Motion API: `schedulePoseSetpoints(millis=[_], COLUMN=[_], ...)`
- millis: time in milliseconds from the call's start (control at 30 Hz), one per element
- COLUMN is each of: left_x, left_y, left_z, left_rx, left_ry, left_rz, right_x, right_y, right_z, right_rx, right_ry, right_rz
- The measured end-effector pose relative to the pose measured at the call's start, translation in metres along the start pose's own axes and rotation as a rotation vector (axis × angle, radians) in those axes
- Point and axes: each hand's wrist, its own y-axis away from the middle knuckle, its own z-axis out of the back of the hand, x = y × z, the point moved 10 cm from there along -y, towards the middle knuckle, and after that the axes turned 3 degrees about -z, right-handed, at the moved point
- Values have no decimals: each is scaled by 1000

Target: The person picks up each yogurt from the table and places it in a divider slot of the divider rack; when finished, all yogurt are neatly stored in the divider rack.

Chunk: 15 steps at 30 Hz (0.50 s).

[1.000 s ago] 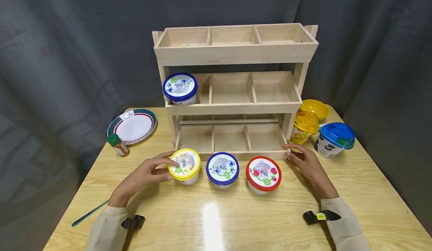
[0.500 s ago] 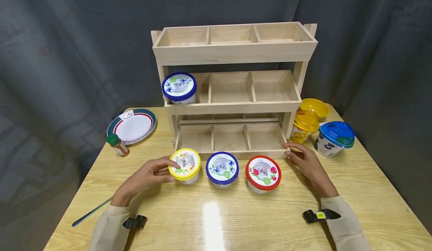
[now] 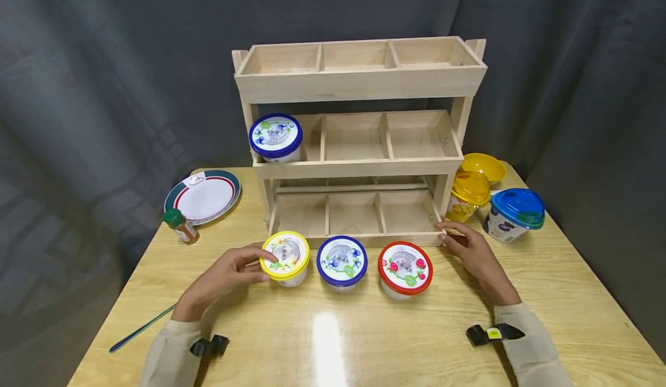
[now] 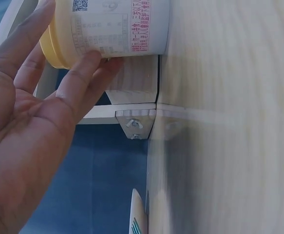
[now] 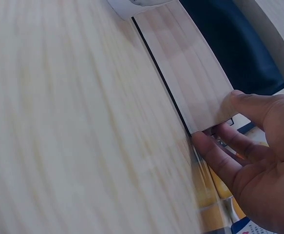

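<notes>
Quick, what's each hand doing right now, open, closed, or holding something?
Left hand: fingers and thumb curled around the yellow-lidded cup.
Right hand: open, fingertips touching the wooden rack's bottom right corner.

Wooden three-tier rack (image 3: 359, 83): one, three compartments per tier, nine in all.

Lidded tubs: four.
- Blue-lidded tub (image 3: 276, 137), one, in the rack's middle tier, left compartment.
- Yellow-lidded tub (image 3: 285, 257), blue-lidded tub (image 3: 341, 261) and red-lidded tub (image 3: 405, 268), one each, in a row before the rack.

Domed-lid cups, right of the rack: two, one yellow (image 3: 470, 194), one blue (image 3: 515, 214).

Yellow bowl (image 3: 484, 168), right of the rack: one.

Plate (image 3: 203, 195), left of the rack: one.

Green-capped spice bottle (image 3: 181, 225), left of the rack: one.

Hands: two, left (image 3: 225, 271) and right (image 3: 474, 252).
</notes>
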Motion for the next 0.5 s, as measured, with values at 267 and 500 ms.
schedulePoseSetpoints(millis=[267, 500], left_x=[-2, -5], left_y=[1, 2], left_z=[3, 6], left_rx=[-15, -37], left_ry=[-28, -27], left_rz=[-28, -39], right_x=[-2, 0], right_y=[0, 1], right_z=[-1, 1], right_rx=[2, 0], right_ry=[2, 9], right_rz=[1, 15])
